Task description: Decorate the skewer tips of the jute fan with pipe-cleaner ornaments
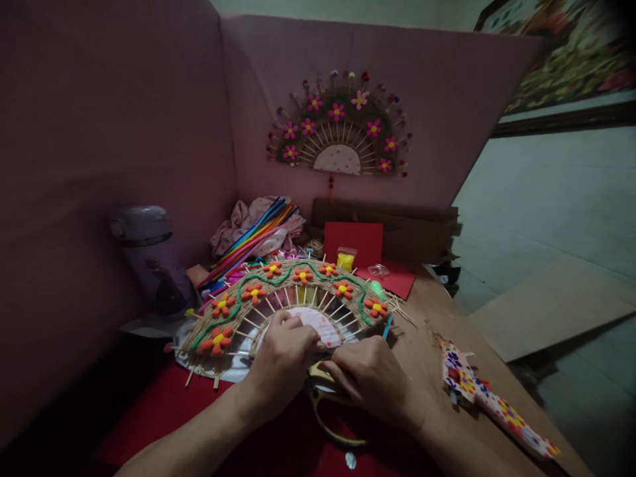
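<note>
A half-round craft fan (293, 278) lies before me, made of sticks and wound twine, with orange clay flowers and a wavy green strip. At its base is a pale patterned fabric half-circle (318, 322). My left hand (285, 348) is closed on the fan's lower edge, over this fabric. My right hand (372, 377) is closed beside the fan's lower right corner. What its curled fingers hold, if anything, is hidden. Scissors (342, 438) with pale handles lie below and between my hands, partly covered by the right one.
A purple flask (156, 262) stands at left. Behind the fan are colourful pipe cleaners (258, 235), red card (354, 244) and a bag of yellow clay (346, 259). A flower-patterned glue gun-like tool (497, 401) lies right. A finished fan (342, 126) hangs on the pink panel.
</note>
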Demonstrator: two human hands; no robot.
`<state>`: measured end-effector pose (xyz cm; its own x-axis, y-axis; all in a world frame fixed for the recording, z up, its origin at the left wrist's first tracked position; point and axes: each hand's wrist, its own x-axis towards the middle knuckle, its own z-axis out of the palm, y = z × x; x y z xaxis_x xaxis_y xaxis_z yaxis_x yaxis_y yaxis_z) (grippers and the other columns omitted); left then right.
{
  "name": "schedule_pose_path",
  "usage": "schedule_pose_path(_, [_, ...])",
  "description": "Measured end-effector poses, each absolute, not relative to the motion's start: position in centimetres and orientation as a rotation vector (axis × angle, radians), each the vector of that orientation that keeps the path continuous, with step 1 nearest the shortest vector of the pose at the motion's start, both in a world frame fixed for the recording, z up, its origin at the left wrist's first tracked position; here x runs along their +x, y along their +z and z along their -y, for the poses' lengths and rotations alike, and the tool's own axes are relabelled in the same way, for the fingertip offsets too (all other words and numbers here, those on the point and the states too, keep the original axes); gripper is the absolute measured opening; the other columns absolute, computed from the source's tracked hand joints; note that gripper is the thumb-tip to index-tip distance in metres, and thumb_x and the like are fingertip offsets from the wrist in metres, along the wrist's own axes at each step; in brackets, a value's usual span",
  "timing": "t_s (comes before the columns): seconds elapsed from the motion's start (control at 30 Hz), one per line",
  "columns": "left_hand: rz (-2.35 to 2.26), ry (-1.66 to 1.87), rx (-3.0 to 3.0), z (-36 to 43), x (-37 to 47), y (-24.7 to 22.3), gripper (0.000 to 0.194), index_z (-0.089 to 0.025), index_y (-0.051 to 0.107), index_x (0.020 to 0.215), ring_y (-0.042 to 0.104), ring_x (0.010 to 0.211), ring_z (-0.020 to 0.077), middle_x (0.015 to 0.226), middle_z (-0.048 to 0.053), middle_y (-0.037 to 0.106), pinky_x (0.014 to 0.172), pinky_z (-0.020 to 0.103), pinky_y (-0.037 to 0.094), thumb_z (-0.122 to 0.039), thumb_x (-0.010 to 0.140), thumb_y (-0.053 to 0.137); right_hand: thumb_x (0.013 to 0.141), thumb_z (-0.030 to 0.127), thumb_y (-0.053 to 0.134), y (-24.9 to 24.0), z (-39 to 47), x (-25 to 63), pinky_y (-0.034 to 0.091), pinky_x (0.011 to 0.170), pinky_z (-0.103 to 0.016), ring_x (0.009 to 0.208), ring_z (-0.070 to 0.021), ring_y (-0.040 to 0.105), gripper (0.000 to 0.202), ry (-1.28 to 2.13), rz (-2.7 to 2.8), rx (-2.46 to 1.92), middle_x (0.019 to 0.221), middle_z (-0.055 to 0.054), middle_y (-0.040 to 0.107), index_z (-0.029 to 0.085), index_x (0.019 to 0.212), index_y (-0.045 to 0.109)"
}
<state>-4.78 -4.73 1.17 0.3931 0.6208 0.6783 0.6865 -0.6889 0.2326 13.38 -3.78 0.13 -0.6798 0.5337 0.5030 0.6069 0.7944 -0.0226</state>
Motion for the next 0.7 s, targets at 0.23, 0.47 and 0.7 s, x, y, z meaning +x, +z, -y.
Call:
schedule_pose_path(0.23, [1.221,-1.163,-2.56,4.9,-4.9,1.5,0.035,-0.014,0.05,0.058,0.049,0.06,0.0142,0.055,0.001,0.054,0.075,0.037,0.038,-0.028,0.09,0.044,0.091,0.031,0.043,0.0,3.9,13.5,0.018,0.05,-0.027,0.045,-0.0097,0.051,0.036,-0.182,2.493,-0.848,0.053,-0.001,0.061,0.016,0.061,0.054])
schedule_pose_path(0.47, [1.248,-1.142,-2.466,4.4,-5.4,1.6,0.026,-0.014,0.056,0.066,0.049,0.065,0.0168,0.062,0.004,0.058,0.068,0.033,0.037,-0.016,0.087,0.042,0.09,0.032,0.045,0.1,3.9,13.3,0.018,0.051,-0.028,0.046,-0.0103,0.052,0.035,-0.168,2.489,-0.869,0.053,0.0,0.061,0.017,0.06,0.055])
schedule_pose_path(0.7, [1.797,-0.823,-2.195,1.8,-11.9,7.4,0.017,-0.018,0.065,0.08,0.055,0.073,0.0193,0.078,0.006,0.064,0.066,0.03,0.038,-0.016,0.079,0.048,0.09,0.032,0.046,-0.4,3.9,13.4,0.017,0.051,-0.029,0.047,-0.0108,0.054,0.034,-0.151,2.514,-0.903,0.054,0.0,0.062,0.017,0.06,0.056])
